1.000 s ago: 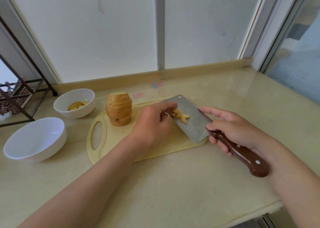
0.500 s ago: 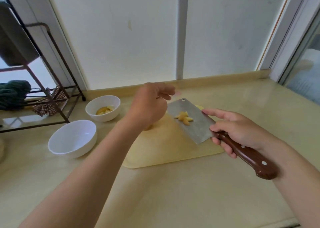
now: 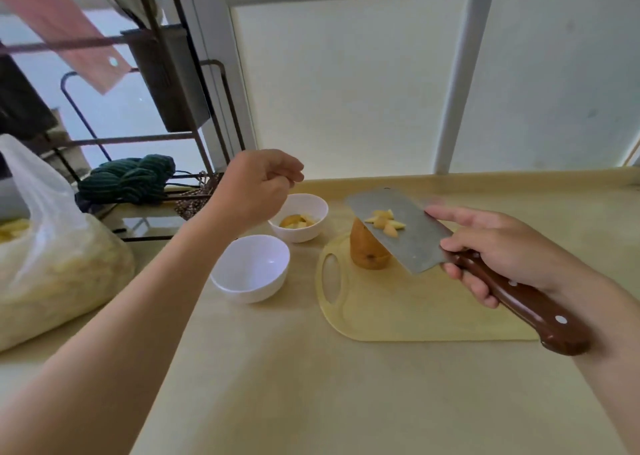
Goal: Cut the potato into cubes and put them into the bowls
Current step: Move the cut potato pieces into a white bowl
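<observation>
A pale yellow counter (image 3: 311, 385) runs under a frosted window, and on it lies a cutting board (image 3: 398, 319). The potato (image 3: 367, 255), with its skin on, stands upright at the board's left end, beside the handle hole, probably so that more slices can be taken from it. Partly in front of it, the cleaver (image 3: 412, 243) is held flat and lifted, with a few cut cubes (image 3: 382, 221) resting on the blade; I judge that it serves as a tray to carry them. The right hand (image 3: 498, 250) wraps around the brown handle, its forefinger stretched along the blade's back, likely for balance. The left hand (image 3: 258, 184) hovers above the far bowl (image 3: 304, 235), which already holds some pieces. Its fingers are curled toward the thumb, but whether they pinch a cube I cannot tell. The near bowl (image 3: 249, 292) shows only its white inside. Both bowls stand just left of the board, within easy reach. Further left are a plastic bag (image 3: 52, 254) and a metal rack (image 3: 207, 119).
</observation>
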`<state>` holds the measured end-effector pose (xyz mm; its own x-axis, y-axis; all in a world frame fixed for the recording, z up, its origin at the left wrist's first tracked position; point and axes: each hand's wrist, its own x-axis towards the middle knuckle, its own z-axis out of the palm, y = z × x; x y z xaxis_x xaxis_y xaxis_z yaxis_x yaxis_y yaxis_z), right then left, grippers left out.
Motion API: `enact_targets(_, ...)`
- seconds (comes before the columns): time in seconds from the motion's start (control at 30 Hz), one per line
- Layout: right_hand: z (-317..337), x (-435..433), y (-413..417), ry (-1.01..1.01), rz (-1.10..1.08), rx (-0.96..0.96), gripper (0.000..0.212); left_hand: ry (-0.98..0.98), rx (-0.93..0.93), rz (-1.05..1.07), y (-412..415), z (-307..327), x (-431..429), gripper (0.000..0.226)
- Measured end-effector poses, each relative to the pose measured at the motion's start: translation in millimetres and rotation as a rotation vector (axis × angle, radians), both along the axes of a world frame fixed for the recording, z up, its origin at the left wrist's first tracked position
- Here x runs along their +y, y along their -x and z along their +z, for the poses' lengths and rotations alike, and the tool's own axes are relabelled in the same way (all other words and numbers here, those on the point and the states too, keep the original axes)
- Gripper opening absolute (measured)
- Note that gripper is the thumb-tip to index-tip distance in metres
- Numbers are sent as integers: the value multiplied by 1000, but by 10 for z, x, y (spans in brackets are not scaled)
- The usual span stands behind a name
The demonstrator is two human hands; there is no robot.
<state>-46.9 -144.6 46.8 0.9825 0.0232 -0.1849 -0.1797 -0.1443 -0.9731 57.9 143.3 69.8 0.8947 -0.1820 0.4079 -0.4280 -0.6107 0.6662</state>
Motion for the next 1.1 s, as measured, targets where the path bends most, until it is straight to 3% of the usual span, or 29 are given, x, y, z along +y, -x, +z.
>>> enact_targets(0.2,4,396,-249,24,12,-7,52,-28,52,-24,-68,-124,126,32)
enact_targets(0.3,8,620,-370,53,7,-9,54,-136,67,-113,-76,-116,100,30)
enact_targets(0.53,-30,929,-569,54,-4,-4,55,-525,28,-179,-270,-196,-83,81)
enact_targets(0.7,-78,938,-635,65,0,17,57,-499,37,-168,-498,-334,-96,39)
enact_targets(0.97,-65,734,-628,90,1,29,57,-472,-4,-45,-793,-519,-42,20)
enact_targets(1.1,-2,549,-565,88,-13,29,57,-460,84,-4,-868,-515,46,4)
